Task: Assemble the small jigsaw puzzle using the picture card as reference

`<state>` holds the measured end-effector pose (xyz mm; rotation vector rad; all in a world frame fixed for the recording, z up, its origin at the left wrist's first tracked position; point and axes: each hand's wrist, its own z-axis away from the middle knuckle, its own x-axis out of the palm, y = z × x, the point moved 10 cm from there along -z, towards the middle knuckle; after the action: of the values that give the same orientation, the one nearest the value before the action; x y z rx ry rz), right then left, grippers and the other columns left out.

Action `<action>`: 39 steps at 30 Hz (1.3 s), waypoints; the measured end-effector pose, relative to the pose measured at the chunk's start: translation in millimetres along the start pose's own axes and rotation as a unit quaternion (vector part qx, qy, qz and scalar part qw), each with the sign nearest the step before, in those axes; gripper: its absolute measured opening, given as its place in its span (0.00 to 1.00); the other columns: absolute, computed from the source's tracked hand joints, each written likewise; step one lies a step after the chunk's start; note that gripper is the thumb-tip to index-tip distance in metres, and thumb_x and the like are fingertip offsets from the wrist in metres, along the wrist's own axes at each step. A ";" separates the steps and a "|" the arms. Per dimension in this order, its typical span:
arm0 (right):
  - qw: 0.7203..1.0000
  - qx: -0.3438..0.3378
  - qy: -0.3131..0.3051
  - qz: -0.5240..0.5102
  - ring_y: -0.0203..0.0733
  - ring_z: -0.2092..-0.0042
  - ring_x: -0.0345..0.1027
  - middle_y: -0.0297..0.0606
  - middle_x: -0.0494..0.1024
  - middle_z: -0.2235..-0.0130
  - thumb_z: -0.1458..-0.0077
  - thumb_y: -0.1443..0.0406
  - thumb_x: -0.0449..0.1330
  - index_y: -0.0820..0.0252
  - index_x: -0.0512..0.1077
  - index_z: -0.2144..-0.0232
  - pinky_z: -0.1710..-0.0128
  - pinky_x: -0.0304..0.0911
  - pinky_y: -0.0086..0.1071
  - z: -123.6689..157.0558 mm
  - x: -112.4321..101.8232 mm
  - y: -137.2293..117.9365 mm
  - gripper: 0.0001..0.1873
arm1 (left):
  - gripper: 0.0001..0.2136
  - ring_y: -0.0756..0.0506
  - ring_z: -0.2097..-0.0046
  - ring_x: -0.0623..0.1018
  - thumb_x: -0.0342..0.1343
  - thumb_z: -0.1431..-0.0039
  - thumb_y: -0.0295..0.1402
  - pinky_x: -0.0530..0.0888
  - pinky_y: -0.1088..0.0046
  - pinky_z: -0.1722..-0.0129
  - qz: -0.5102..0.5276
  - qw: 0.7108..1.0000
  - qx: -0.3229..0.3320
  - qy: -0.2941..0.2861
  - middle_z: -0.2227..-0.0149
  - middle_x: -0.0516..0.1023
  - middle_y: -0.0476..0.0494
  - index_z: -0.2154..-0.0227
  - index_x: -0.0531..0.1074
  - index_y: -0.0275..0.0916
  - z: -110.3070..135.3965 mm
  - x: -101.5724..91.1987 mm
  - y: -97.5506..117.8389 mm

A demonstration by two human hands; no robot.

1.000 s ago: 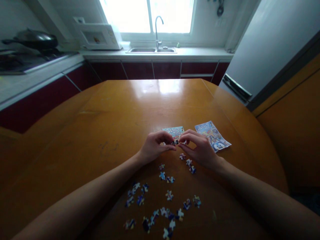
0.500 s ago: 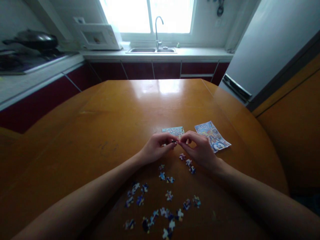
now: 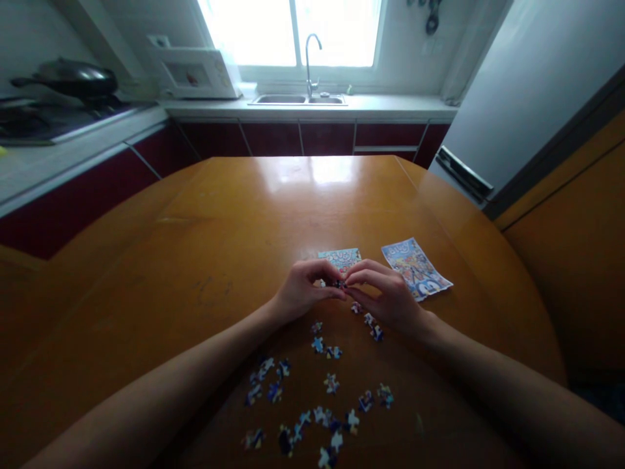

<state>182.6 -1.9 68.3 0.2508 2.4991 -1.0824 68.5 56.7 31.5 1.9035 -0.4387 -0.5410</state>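
My left hand and my right hand meet above the table, fingertips pinched from both sides around a small dark jigsaw piece. Fingers cover much of it, so whether it is one piece or two joined cannot be seen. Just behind the hands lies a partly hidden light-blue jigsaw section with a colourful print. Loose jigsaw pieces are scattered between my forearms. A few others lie close below my right hand.
A printed picture sheet lies right of my right hand on the wooden table. Beyond the table's far edge are a counter with a sink and a microwave. A fridge stands at the right.
The fingers of both hands have shifted around the small piece, and more of it shows now. My right fingers are straighter. The loose pieces stay in place.
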 end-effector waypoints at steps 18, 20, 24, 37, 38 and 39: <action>0.978 0.051 -0.103 0.174 0.42 0.58 0.68 0.35 0.81 0.61 0.40 0.68 0.61 0.55 0.79 0.67 0.57 0.62 0.37 2.3 13.8 34.8 0.06 | 0.03 0.44 0.57 0.70 0.62 0.40 0.31 0.69 0.66 0.54 -0.347 0.932 0.077 -0.075 0.63 0.75 0.46 0.67 0.81 0.44 -3.3 -0.2 -3.9; 0.974 0.058 -0.113 0.186 0.42 0.58 0.67 0.35 0.81 0.61 0.38 0.67 0.60 0.54 0.79 0.67 0.56 0.61 0.38 3.0 15.4 37.6 0.08 | 0.04 0.44 0.57 0.70 0.62 0.40 0.31 0.69 0.65 0.54 -0.352 0.930 0.071 -0.080 0.64 0.74 0.46 0.68 0.81 0.44 -3.7 0.2 -5.3; 0.968 0.059 -0.133 0.205 0.42 0.57 0.67 0.35 0.81 0.60 0.36 0.64 0.59 0.52 0.80 0.67 0.55 0.59 0.38 3.8 19.3 41.0 0.10 | 0.04 0.44 0.57 0.70 0.62 0.40 0.31 0.69 0.65 0.54 -0.353 0.930 0.067 -0.082 0.64 0.74 0.46 0.68 0.81 0.44 -4.8 0.3 -4.8; 0.954 0.053 -0.159 0.249 0.45 0.54 0.64 0.37 0.78 0.58 0.36 0.65 0.58 0.52 0.80 0.66 0.53 0.59 0.39 4.7 25.6 40.4 0.11 | 0.04 0.44 0.58 0.70 0.62 0.41 0.31 0.70 0.65 0.55 -0.342 0.934 0.058 -0.080 0.65 0.75 0.46 0.69 0.81 0.43 -6.1 0.6 -3.1; 0.953 0.053 -0.163 0.251 0.45 0.53 0.64 0.38 0.77 0.57 0.37 0.66 0.58 0.52 0.80 0.66 0.53 0.59 0.40 5.0 26.3 39.5 0.10 | 0.04 0.44 0.58 0.69 0.62 0.41 0.31 0.70 0.65 0.55 -0.343 0.934 0.057 -0.080 0.65 0.75 0.46 0.69 0.81 0.44 -6.2 0.6 -3.3; 0.952 0.053 -0.165 0.251 0.46 0.53 0.64 0.38 0.77 0.57 0.38 0.67 0.59 0.52 0.79 0.65 0.53 0.59 0.40 5.3 26.8 38.7 0.09 | 0.04 0.44 0.57 0.69 0.62 0.41 0.31 0.70 0.65 0.55 -0.343 0.934 0.056 -0.081 0.65 0.75 0.46 0.69 0.81 0.44 -6.3 0.7 -3.4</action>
<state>172.3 20.8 28.0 0.6393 1.9333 -0.9482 72.7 62.3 30.4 2.1141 0.1194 -1.1540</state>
